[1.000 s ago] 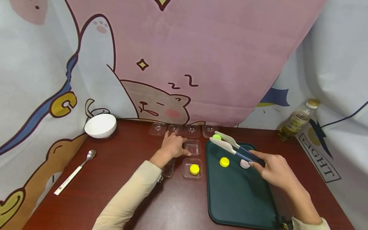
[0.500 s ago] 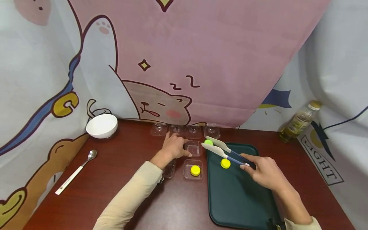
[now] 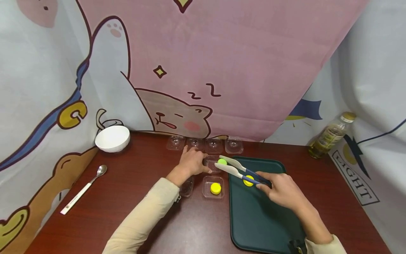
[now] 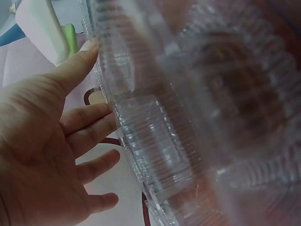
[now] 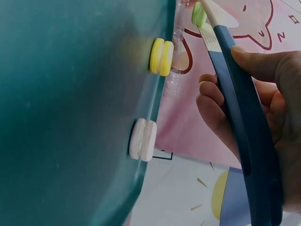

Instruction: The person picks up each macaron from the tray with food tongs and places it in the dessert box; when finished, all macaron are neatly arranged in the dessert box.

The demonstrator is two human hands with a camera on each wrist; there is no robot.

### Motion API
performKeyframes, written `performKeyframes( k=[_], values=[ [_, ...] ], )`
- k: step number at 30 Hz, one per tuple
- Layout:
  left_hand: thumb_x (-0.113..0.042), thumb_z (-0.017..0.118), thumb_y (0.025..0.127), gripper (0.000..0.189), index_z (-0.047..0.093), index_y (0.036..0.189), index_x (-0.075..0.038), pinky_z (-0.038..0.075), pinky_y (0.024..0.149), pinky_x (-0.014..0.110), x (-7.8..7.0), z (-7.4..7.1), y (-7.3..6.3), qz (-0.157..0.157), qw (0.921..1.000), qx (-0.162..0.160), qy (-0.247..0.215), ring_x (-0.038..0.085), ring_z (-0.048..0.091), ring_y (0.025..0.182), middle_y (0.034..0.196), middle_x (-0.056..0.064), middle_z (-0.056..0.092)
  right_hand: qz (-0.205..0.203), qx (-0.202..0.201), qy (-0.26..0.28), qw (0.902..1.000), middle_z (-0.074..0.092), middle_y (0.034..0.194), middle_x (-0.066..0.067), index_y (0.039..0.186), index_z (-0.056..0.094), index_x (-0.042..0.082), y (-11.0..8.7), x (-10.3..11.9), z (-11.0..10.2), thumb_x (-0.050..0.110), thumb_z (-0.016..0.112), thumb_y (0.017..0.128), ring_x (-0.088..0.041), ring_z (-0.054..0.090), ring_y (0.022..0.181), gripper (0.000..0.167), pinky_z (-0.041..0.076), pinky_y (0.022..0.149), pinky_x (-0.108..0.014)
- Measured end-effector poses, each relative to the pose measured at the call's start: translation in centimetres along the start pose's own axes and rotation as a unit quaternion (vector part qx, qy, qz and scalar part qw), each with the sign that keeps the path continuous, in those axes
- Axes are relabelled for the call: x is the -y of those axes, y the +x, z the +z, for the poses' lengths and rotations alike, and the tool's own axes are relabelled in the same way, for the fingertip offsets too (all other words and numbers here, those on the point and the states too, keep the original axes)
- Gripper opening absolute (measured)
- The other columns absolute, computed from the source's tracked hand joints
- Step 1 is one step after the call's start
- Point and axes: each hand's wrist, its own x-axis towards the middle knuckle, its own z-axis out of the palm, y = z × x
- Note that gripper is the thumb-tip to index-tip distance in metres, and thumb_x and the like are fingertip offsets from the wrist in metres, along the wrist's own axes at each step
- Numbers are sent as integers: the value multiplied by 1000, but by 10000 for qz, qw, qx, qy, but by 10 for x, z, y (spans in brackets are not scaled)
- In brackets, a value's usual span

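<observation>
My right hand [image 3: 285,188] grips blue-and-white tongs [image 3: 231,170] by their handles, and a green macaron [image 3: 222,161] is pinched between the pale tips. The macaron is over the right side of a clear plastic box [image 3: 210,162]. My left hand [image 3: 191,162], fingers spread, touches that box's edge with thumb and fingertips; the left wrist view shows the ribbed plastic close up. On the dark green tray [image 3: 253,218] lie a yellow macaron [image 5: 161,57] and a pale pinkish macaron [image 5: 142,140]; in the head view the right hand and tongs hide the pale one.
A nearer clear box [image 3: 206,194] holds a yellow macaron [image 3: 215,188]. Another box [image 3: 187,187] is partly under the left forearm. Several clear lids [image 3: 234,145] line the back edge. Around the table stand a white bowl [image 3: 112,139], a spoon [image 3: 83,190] and an oil bottle [image 3: 330,137].
The tongs with the green macaron have moved left, from above the tray's far left corner to over the clear box. My left hand has stayed at the box.
</observation>
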Motion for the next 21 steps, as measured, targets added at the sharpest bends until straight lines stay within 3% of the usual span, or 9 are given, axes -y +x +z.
performKeyframes(
  k=[21],
  values=[
    [-58, 83, 76, 72, 65, 137, -24, 18, 125, 58, 2, 1, 0, 57, 10000, -2, -5, 28, 47, 141, 134, -1, 69, -252, 216, -193, 9993, 37, 51, 15, 125, 72, 9, 27, 5, 15, 22, 77, 89, 1, 26, 44, 39, 25, 42, -20]
  ],
)
